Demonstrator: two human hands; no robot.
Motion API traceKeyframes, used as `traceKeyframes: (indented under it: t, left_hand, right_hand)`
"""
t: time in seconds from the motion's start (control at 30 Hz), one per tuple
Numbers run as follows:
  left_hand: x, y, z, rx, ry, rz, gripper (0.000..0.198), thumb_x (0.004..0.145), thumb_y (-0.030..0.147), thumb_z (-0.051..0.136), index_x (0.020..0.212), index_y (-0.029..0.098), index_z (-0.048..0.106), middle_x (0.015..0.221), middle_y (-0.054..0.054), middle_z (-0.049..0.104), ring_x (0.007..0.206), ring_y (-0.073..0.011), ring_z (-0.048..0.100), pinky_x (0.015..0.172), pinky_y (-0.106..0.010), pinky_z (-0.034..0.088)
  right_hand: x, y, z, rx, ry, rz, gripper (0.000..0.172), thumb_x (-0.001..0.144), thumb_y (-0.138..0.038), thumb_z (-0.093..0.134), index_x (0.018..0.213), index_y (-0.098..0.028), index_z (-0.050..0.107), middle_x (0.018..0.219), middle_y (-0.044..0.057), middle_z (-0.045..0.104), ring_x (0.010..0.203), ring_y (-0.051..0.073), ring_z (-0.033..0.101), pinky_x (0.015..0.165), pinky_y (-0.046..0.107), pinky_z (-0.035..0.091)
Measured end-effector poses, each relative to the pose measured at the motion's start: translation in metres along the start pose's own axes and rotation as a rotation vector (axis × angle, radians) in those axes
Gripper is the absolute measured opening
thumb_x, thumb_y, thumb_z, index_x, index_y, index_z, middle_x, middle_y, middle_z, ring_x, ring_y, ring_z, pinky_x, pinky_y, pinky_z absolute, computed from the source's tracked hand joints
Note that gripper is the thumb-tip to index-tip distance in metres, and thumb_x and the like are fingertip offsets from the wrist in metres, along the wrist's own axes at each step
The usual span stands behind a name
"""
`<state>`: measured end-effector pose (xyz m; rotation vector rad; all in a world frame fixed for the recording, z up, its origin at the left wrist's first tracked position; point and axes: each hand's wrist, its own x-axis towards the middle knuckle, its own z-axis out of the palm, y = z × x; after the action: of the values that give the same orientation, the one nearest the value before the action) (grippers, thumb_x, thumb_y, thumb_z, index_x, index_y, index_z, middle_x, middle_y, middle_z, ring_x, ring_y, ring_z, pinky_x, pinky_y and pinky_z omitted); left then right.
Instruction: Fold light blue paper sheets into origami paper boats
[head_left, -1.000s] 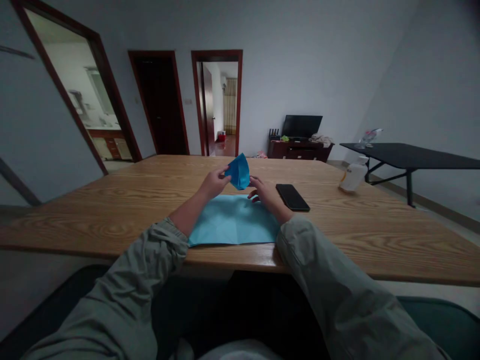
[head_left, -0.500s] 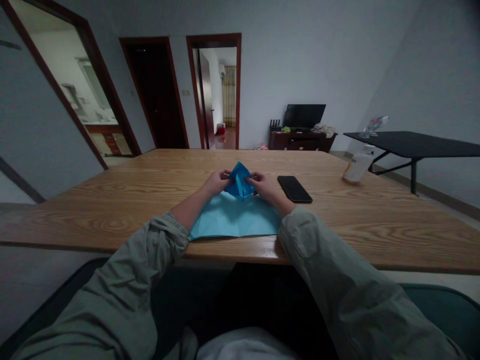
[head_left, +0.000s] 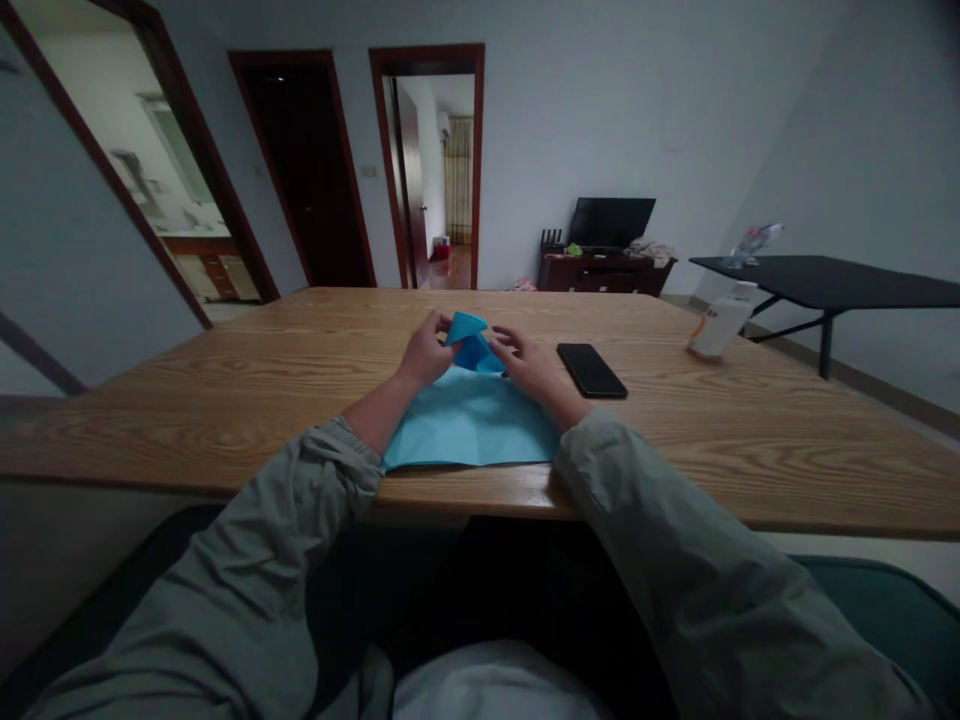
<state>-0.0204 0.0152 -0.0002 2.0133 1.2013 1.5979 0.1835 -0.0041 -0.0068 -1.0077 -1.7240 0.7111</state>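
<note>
A small piece of folded blue paper (head_left: 472,352), like origami, is in the air above the light blue sheet (head_left: 476,425). My left hand (head_left: 429,352) pinches its left side between thumb and fingers. On the other side, my right hand (head_left: 529,365) has its thumb and fingertips at the paper's right edge, fingers bent and slightly parted. The paper is tilted, with a pointed flap on top and a darker fold beneath. The flat sheet lies creased near the table's front edge, between my forearms.
A black phone (head_left: 591,370) lies on the wooden table (head_left: 255,400), right of my right hand. Farther right stands a white bottle (head_left: 721,322). Beyond the table are a black folding table (head_left: 840,283) and a television (head_left: 611,223) on a low cabinet.
The folded paper has turned from an upright diamond shape to a tilted one with its flap showing. My right fingers have loosened and spread somewhat. The view has shifted slightly.
</note>
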Motion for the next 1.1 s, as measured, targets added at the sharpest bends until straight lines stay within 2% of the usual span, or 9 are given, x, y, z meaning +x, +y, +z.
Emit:
traceKeyframes:
  t: [0.1, 0.2, 0.27, 0.4, 0.5, 0.63, 0.7, 0.87, 1.1]
  left_hand:
    - [-0.001, 0.004, 0.001, -0.052, 0.051, -0.026, 0.036, 0.073, 0.022, 0.067, 0.106, 0.020, 0.053, 0.093, -0.003, 0.064, 0.088, -0.0177, 0.063, 0.071, -0.027, 0.051]
    - [-0.003, 0.006, 0.002, -0.105, 0.015, -0.028, 0.057, 0.074, 0.016, 0.063, 0.127, 0.023, 0.046, 0.105, -0.005, 0.064, 0.092, -0.0180, 0.063, 0.075, -0.028, 0.052]
    - [-0.004, 0.008, 0.001, -0.100, -0.023, 0.007, 0.059, 0.073, 0.013, 0.060, 0.130, 0.024, 0.047, 0.112, -0.005, 0.063, 0.098, -0.0188, 0.062, 0.081, -0.030, 0.052]
    - [-0.006, 0.012, 0.000, -0.064, -0.095, 0.075, 0.047, 0.074, 0.016, 0.060, 0.120, 0.021, 0.056, 0.117, -0.005, 0.062, 0.104, -0.0200, 0.060, 0.089, -0.032, 0.050]
    - [-0.005, 0.014, -0.001, -0.153, -0.109, 0.019, 0.038, 0.079, 0.031, 0.063, 0.114, 0.019, 0.058, 0.112, -0.006, 0.064, 0.100, -0.0195, 0.061, 0.083, -0.030, 0.051]
    - [-0.003, 0.012, -0.003, -0.323, -0.134, -0.129, 0.054, 0.076, 0.061, 0.066, 0.107, 0.017, 0.057, 0.096, -0.005, 0.066, 0.084, -0.0179, 0.064, 0.070, -0.026, 0.052]
    - [-0.002, 0.010, -0.004, -0.397, -0.180, -0.215, 0.066, 0.072, 0.068, 0.067, 0.114, 0.018, 0.053, 0.093, -0.005, 0.065, 0.074, -0.0165, 0.065, 0.063, -0.026, 0.053]
    - [-0.004, 0.011, -0.004, -0.447, -0.279, -0.366, 0.084, 0.071, 0.063, 0.072, 0.137, 0.027, 0.034, 0.090, -0.002, 0.064, 0.054, -0.0138, 0.066, 0.054, -0.027, 0.053]
    - [-0.003, 0.013, -0.003, -0.500, -0.324, -0.469, 0.075, 0.079, 0.066, 0.061, 0.140, 0.029, 0.036, 0.096, -0.006, 0.068, 0.056, -0.0166, 0.069, 0.055, -0.029, 0.055]
  right_hand:
    - [-0.006, -0.010, 0.001, -0.059, -0.041, -0.093, 0.064, 0.084, -0.054, 0.064, 0.138, -0.020, 0.053, 0.128, 0.013, 0.063, 0.097, 0.022, 0.065, 0.085, 0.037, 0.053]
    - [-0.011, -0.018, 0.003, -0.134, -0.086, -0.136, 0.072, 0.077, -0.054, 0.072, 0.139, -0.022, 0.053, 0.129, 0.010, 0.063, 0.111, 0.027, 0.061, 0.096, 0.040, 0.048]
    - [-0.012, -0.021, 0.003, -0.170, -0.098, -0.144, 0.076, 0.073, -0.053, 0.075, 0.139, -0.022, 0.054, 0.127, 0.011, 0.064, 0.113, 0.028, 0.061, 0.097, 0.041, 0.047]
    - [-0.008, -0.015, 0.003, -0.239, -0.028, -0.134, 0.063, 0.077, -0.048, 0.072, 0.131, -0.019, 0.059, 0.113, 0.011, 0.069, 0.098, 0.025, 0.065, 0.090, 0.040, 0.050]
    - [-0.003, -0.006, 0.001, -0.186, 0.064, -0.131, 0.045, 0.083, -0.048, 0.065, 0.117, -0.019, 0.065, 0.107, 0.008, 0.070, 0.092, 0.021, 0.065, 0.084, 0.035, 0.053]
    - [0.003, -0.001, -0.001, 0.006, 0.076, 0.002, 0.047, 0.081, -0.059, 0.062, 0.107, -0.019, 0.066, 0.103, 0.007, 0.069, 0.077, 0.017, 0.065, 0.061, 0.026, 0.055]
    - [0.004, -0.001, -0.003, 0.109, 0.051, 0.094, 0.049, 0.082, -0.061, 0.059, 0.106, -0.019, 0.065, 0.100, 0.007, 0.068, 0.071, 0.015, 0.065, 0.052, 0.023, 0.052]
    - [0.004, -0.001, -0.004, 0.282, 0.033, 0.204, 0.042, 0.087, -0.053, 0.052, 0.108, -0.019, 0.065, 0.110, 0.010, 0.067, 0.085, 0.019, 0.065, 0.051, 0.022, 0.053]
    - [0.003, 0.003, -0.001, 0.174, 0.000, 0.126, 0.052, 0.081, -0.066, 0.058, 0.097, -0.017, 0.068, 0.075, 0.003, 0.065, 0.061, 0.013, 0.057, 0.047, 0.021, 0.046]
